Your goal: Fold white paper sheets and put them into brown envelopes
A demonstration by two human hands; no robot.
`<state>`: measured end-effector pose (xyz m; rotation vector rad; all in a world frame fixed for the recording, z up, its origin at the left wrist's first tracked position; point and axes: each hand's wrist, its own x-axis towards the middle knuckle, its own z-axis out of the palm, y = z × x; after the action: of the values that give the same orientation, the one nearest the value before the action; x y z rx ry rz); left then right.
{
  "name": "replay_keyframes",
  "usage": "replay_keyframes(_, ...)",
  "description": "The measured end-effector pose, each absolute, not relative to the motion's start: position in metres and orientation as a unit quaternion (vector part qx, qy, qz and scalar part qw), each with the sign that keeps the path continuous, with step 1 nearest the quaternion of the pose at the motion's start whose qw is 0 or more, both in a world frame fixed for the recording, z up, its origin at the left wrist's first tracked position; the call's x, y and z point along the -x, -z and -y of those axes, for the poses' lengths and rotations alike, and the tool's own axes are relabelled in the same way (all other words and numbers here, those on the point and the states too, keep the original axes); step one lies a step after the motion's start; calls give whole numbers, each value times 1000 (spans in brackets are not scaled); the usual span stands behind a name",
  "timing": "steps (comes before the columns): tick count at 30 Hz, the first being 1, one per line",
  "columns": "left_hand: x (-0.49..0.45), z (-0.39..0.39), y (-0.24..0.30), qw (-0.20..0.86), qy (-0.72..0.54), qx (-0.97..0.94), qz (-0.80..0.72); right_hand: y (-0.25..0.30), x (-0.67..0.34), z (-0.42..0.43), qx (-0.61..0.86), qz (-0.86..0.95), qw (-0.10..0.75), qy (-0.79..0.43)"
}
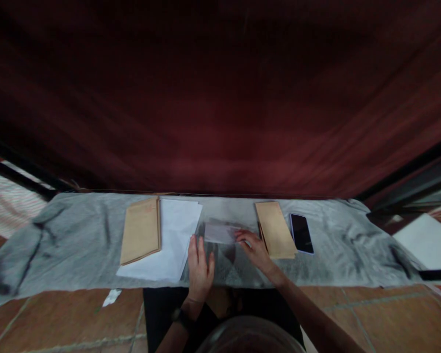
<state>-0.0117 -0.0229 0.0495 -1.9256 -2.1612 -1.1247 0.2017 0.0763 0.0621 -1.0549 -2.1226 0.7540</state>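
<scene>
My left hand (199, 267) lies flat on the grey cloth (77, 245), fingers stretched out, beside the right edge of a stack of white paper sheets (174, 235). My right hand (255, 249) reaches forward and its fingertips touch a folded white sheet (220, 232) lying in the middle of the cloth; the picture is blurred there. A stack of brown envelopes (141, 229) rests on the left part of the white sheets. A second stack of brown envelopes (275, 228) lies just right of my right hand.
A black phone (301, 233) lies face up right of the second envelope stack. A dark red curtain (220, 98) hangs behind the cloth. A scrap of white paper (112, 297) lies on the brown tiled floor (59, 318) at the left.
</scene>
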Motion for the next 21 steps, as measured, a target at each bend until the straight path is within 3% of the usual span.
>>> replay_keyframes(8,-12,36,-20,45,181,782,594,-13,-218,-28,362,869,255,-222)
replay_keyframes(21,-33,4,1,68,124,726,673,-26,-192,-31,407,869,242,-141)
